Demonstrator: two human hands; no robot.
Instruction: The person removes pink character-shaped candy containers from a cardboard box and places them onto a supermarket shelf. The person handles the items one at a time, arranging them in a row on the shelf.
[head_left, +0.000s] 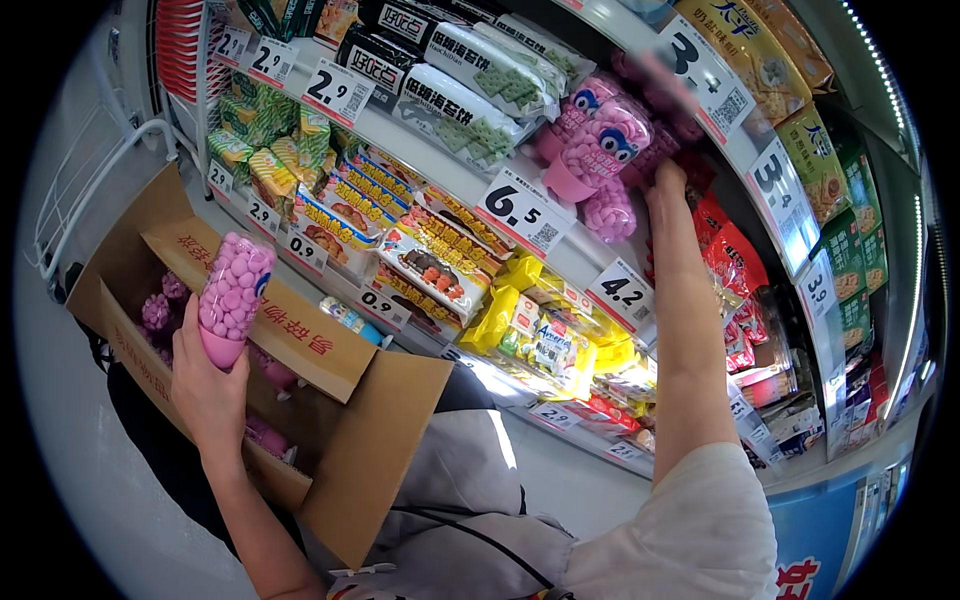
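My left hand (212, 379) grips the pink base of a clear plastic bottle (238, 281) full of small pink round pieces, over an open cardboard box (360, 457). Inside the box, more pink bottles (274, 373) lie partly hidden by its flaps. My right arm stretches up into the shelf, and my right hand (666, 180) is beside a cluster of similar pink bottles (600, 150) with printed eyes. Its fingers are mostly hidden behind them, so whether it grips one is unclear. One bottle (609, 211) in that cluster leans near the shelf's front edge.
Biscuit packs (480, 82) in white and black wrappers fill the shelf left of the cluster. Red snack bags (724, 240) are right of my forearm. Below are yellow packs (540, 322) and price tags (525, 210). A white wire rack (112, 150) stands left.
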